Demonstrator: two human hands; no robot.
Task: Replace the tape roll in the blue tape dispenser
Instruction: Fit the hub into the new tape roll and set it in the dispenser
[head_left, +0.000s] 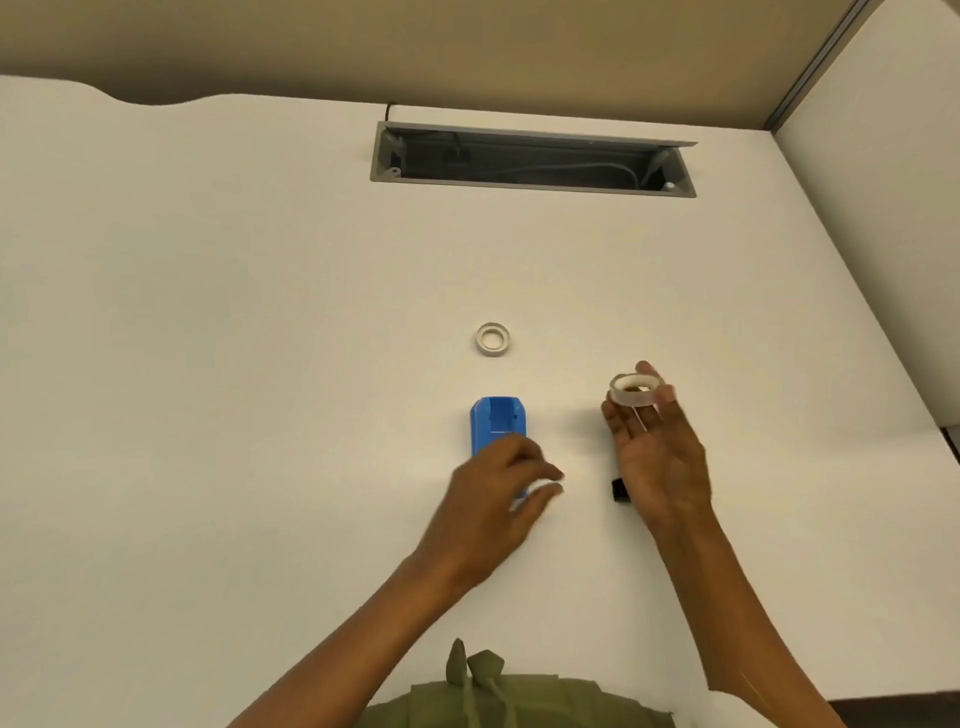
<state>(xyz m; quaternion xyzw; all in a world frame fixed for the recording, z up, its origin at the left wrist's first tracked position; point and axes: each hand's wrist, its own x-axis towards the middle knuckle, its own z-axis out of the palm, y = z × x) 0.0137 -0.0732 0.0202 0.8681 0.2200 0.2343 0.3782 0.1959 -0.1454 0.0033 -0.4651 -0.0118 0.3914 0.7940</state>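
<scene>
The blue tape dispenser (497, 423) lies flat on the white table (208, 364), its near end covered by my left hand (496, 493), whose fingers curl over it. My right hand (655, 447) is raised palm up to the right of the dispenser and holds a clear tape roll (637, 391) at its fingertips. A second, thinner ring, a whitish roll or core (492, 339), lies flat on the table beyond the dispenser. A small black piece (619, 491) lies on the table, partly hidden behind my right wrist.
A grey cable tray opening (530, 158) is cut into the table at the back. A partition wall (883, 182) stands on the right. Olive-green clothing (498, 691) shows at the bottom edge.
</scene>
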